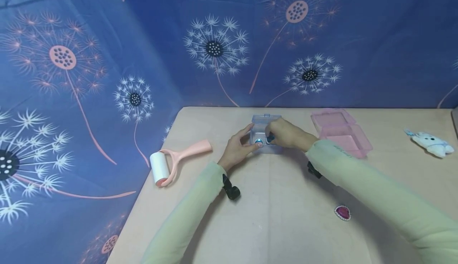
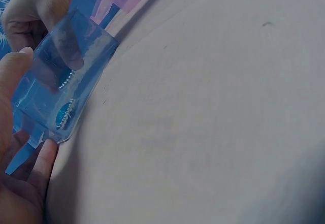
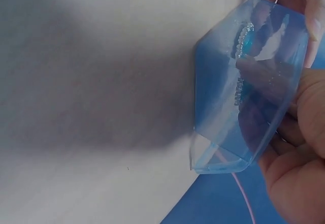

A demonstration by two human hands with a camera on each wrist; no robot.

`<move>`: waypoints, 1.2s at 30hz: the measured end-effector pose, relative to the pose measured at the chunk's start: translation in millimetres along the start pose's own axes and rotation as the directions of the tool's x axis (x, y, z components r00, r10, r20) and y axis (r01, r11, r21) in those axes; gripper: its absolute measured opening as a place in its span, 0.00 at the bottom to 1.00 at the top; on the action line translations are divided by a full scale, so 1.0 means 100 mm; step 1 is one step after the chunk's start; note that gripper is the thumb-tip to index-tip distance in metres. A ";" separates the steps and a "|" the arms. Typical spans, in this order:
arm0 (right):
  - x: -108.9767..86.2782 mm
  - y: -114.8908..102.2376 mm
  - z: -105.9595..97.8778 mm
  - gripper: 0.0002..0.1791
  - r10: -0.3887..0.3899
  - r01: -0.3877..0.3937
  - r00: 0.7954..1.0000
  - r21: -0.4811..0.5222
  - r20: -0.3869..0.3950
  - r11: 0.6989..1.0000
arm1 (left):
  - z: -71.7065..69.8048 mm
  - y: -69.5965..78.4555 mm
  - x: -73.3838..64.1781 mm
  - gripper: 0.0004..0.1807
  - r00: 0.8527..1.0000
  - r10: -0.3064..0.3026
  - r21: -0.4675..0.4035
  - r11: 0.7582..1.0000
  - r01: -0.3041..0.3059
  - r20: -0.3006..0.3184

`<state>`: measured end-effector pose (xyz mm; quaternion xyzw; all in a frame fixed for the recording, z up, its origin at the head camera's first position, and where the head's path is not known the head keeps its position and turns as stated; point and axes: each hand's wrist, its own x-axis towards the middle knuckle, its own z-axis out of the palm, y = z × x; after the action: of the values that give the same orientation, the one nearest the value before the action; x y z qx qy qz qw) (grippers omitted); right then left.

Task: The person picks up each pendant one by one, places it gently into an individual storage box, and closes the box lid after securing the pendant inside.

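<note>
A clear blue plastic box (image 1: pixel 272 150) stands at the back middle of the table, its lid (image 1: pixel 266 118) raised at the far side. My left hand (image 1: pixel 234 149) grips the box at its left end, thumb at the near rim and fingers around the side. Inside lie two blue gems with beaded silver edges. One gem (image 2: pixel 65 115) rests near the left end. My right hand (image 1: pixel 286 132) reaches in from above, and its fingers pinch the other gem (image 2: pixel 66 80), partly hidden behind the fingertips.
A pink box (image 1: pixel 365 140) lies open to the right. Farther right is a small pale plush toy (image 1: pixel 432 144). On the left lies a lint roller (image 1: pixel 160 169) with a pink handle. A dark pink heart-shaped gem (image 1: pixel 342 212) sits near the right forearm.
</note>
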<state>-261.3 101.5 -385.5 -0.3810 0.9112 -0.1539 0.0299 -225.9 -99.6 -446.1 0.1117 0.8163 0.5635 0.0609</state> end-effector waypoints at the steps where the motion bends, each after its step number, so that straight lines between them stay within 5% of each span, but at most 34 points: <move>1: 0.00 0.00 0.00 0.09 0.002 -0.002 1.000 -0.005 0.011 1.000 | 0.00 0.00 0.00 0.43 1.000 -0.003 -0.011 1.000 0.003 0.003; 25: 0.02 0.01 0.02 0.07 -0.026 0.026 0.998 -0.003 0.065 1.000 | 0.01 0.04 -0.01 0.42 1.000 -0.010 0.004 1.000 0.010 0.010; 32: 0.03 0.02 0.02 0.05 -0.021 0.021 0.998 0.007 0.060 1.000 | -0.05 0.35 -0.15 0.41 0.999 -0.024 -0.021 0.999 0.025 0.042; 36: 0.02 0.02 0.03 0.05 -0.023 0.021 0.998 0.028 0.061 0.999 | -0.06 0.38 -0.16 0.41 0.999 -0.022 -0.016 1.000 0.022 0.047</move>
<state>-263.9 100.9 -388.6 -0.3953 0.9034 -0.1547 0.0612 -207.1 -96.3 -408.7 0.1154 0.8112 0.5666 0.0871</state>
